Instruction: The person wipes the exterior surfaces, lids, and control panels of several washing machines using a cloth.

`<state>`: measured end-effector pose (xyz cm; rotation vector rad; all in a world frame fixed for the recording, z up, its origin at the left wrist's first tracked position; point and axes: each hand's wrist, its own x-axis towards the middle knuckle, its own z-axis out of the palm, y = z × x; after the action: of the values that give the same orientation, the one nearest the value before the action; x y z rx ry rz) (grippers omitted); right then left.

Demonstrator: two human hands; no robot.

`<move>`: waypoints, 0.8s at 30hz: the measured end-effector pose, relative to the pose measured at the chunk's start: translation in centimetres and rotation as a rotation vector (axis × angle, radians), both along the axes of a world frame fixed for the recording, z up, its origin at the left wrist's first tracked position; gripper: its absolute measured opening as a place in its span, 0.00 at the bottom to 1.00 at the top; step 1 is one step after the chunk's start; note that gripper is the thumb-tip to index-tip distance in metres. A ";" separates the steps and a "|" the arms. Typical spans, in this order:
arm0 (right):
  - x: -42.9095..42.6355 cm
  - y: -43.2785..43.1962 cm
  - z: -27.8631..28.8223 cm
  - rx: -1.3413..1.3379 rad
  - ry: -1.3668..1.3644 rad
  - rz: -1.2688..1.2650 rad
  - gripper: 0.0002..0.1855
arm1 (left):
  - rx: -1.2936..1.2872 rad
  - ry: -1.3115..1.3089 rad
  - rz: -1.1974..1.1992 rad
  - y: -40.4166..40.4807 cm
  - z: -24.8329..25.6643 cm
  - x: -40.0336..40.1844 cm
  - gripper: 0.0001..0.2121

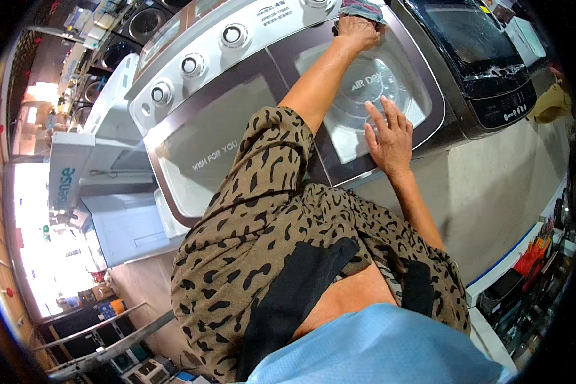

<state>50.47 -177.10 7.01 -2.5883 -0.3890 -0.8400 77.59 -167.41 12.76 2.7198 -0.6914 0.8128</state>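
A twin-tub washing machine [278, 96] with a white control panel stands before me. My left hand [360, 33] reaches across it and grips a grey-and-red cloth [363, 10] at the panel's right end, by the lid's back edge. The cloth is bunched and partly cut off by the top of the view. My right hand [391, 137] is over the right-hand see-through lid [360, 103], fingers apart and holding nothing. Whether it touches the lid I cannot tell. The left-hand lid [216, 139] is down and bears printed lettering.
Control knobs [190, 65] project from the panel. A black top-loading washer [480, 62], partly wrapped in plastic film, stands close on the right. White and pale-blue appliances [129, 225] crowd the left. A rack with tools [533, 259] is at lower right, a metal rail [110, 350] at lower left.
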 end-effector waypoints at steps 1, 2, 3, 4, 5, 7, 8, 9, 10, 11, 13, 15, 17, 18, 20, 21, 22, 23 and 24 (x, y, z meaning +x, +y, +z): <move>0.1 0.2 0.0 -0.006 -0.006 0.007 0.25 | 0.022 0.013 0.029 1.3 -0.3 -0.2 0.25; 0.1 0.2 0.0 -0.009 -0.010 0.016 0.25 | 0.044 0.026 0.060 2.7 -0.7 -0.4 0.25; 0.3 -0.1 -0.1 -0.018 -0.015 0.004 0.25 | 0.069 0.039 0.074 3.5 -0.4 -1.1 0.25; 0.5 -0.5 -0.2 -0.027 -0.015 -0.007 0.25 | 0.073 0.199 0.115 4.5 0.3 -2.1 0.27; 0.5 -0.9 -0.3 -0.036 -0.015 -0.016 0.25 | 0.063 0.177 0.131 5.9 -0.1 -3.1 0.26; 0.8 -1.7 -0.1 -0.038 -0.027 -0.014 0.24 | 0.040 0.109 0.168 9.3 -0.6 -4.9 0.26; 1.1 -2.1 0.1 -0.042 -0.025 -0.011 0.24 | 0.031 0.080 0.195 11.0 -0.6 -5.9 0.26; 1.2 -2.6 0.2 -0.044 -0.019 -0.006 0.24 | 0.023 0.056 0.225 12.8 -0.8 -7.1 0.26; 1.5 -3.3 0.1 -0.060 -0.010 -0.018 0.24 | 0.022 0.061 0.279 14.2 -0.9 -8.1 0.26; 1.7 -4.0 0.0 -0.067 -0.008 -0.022 0.24 | 0.017 0.072 0.292 15.7 -0.7 -9.3 0.26; 2.3 -5.8 -0.3 -0.093 -0.005 -0.038 0.24 | -0.004 0.095 0.310 18.4 -0.3 -11.8 0.26; 2.8 -6.7 -0.1 -0.110 0.010 -0.039 0.23 | -0.084 -0.013 0.410 21.9 -0.6 -14.1 0.25; 3.6 -7.6 -0.5 -0.128 -0.010 -0.016 0.23 | -0.019 -0.195 0.499 27.2 -2.4 -15.9 0.26; 3.5 -8.5 -0.5 -0.145 -0.006 -0.045 0.23 | -0.139 -0.027 0.526 27.8 -1.4 -17.6 0.26; 4.5 -9.6 -0.9 -0.150 -0.027 -0.023 0.23 | -0.052 -0.015 0.708 33.0 -2.6 -19.5 0.27; 4.7 -10.6 -1.1 -0.154 -0.032 -0.029 0.23 | -0.131 0.042 0.757 34.3 -2.2 -20.9 0.27; 4.1 -9.9 -1.6 -0.142 -0.012 -0.055 0.23 | -0.190 0.100 0.808 37.1 -1.1 -23.0 0.28; 4.4 -9.5 -1.3 -0.145 -0.022 -0.046 0.23 | -0.149 0.045 0.869 41.7 -2.5 -24.3 0.28; 4.4 -9.8 -1.3 -0.156 -0.020 -0.066 0.23 | -0.143 0.031 0.836 43.2 -1.8 -25.5 0.30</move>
<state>54.86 -186.89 5.74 -2.7518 -0.3918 -0.8914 52.12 -124.24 10.98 2.8384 0.5508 0.9072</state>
